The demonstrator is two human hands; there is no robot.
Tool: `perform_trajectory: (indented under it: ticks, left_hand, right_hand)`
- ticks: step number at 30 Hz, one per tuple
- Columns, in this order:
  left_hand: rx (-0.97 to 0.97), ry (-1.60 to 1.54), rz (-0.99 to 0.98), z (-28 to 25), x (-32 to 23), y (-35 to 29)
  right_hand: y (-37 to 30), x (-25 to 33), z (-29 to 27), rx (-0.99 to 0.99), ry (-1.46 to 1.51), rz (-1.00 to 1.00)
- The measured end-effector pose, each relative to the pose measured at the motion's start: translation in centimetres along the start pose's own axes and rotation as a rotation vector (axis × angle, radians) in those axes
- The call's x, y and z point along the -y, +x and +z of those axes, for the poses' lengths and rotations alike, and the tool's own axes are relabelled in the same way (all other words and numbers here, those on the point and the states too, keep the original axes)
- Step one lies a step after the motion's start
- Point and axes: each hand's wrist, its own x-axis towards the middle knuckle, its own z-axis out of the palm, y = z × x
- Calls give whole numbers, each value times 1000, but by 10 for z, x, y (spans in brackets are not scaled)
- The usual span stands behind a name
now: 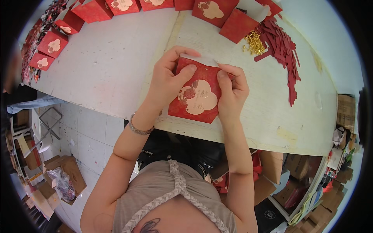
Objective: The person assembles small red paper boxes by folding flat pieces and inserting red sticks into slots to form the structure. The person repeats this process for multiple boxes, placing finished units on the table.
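A red paper gift bag is held upright at the table's near edge, its front turned toward me. A pale pink flower-shaped label with printed blossoms covers the middle of that front. My left hand grips the upper left corner, thumb on the front and fingers behind. At the upper right corner my right hand pinches the rim between thumb and fingers. White lining shows along the open top between the hands. Two small holes are visible near the upper edge; the fingers behind the bag are partly hidden.
Several similar red bags line the table's far and left sides. Gold fasteners lie in a small heap beside a pile of dark red strips at the far right. An opened cardboard box stands below the table's near edge.
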Motion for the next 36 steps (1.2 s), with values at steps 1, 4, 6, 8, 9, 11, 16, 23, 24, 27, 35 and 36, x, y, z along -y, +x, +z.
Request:
perform_trajectory:
  ticks: [1, 4, 6, 8, 9, 11, 16, 23, 24, 27, 35, 36]
  left_hand:
    - [-22, -52, 67, 0, 5, 0]
    - [-15, -47, 126, 1, 7, -1]
    - [-67, -19, 25, 8, -9, -3]
    - [-63, 47, -68, 8, -17, 0]
    - [-35, 100, -111, 5, -18, 1]
    - [2, 141, -126, 3, -17, 2]
    - [73, 155, 179, 3, 1, 4]
    - [124, 27, 28, -4, 4, 2]
    - [117, -81, -2, -2, 2, 2]
    - [19, -101, -194, 5, -8, -3]
    - [54, 127, -335, -17, -31, -19]
    - [36, 159, -273, -18, -33, -23]
  right_hand:
    - [0, 0, 2, -1, 21, -26]
    - [1, -6, -2, 17, 22, -56]
    - [0, 1, -1, -30, 25, 75]
    - [1, 10, 1, -17, -23, 168]
    - [2, 15, 1, 22, -71, 196]
    - [4, 18, 1, 61, -102, 207]
    - [4, 13, -4, 40, -28, 156]
    - [0, 0, -7, 126, -60, -65]
    - [0, -1, -7, 131, -67, -95]
    - [2, -5, -8, 143, -98, -171]
    - [9, 13, -6, 250, -118, -50]
    - [1, 22, -3, 223, -56, 84]
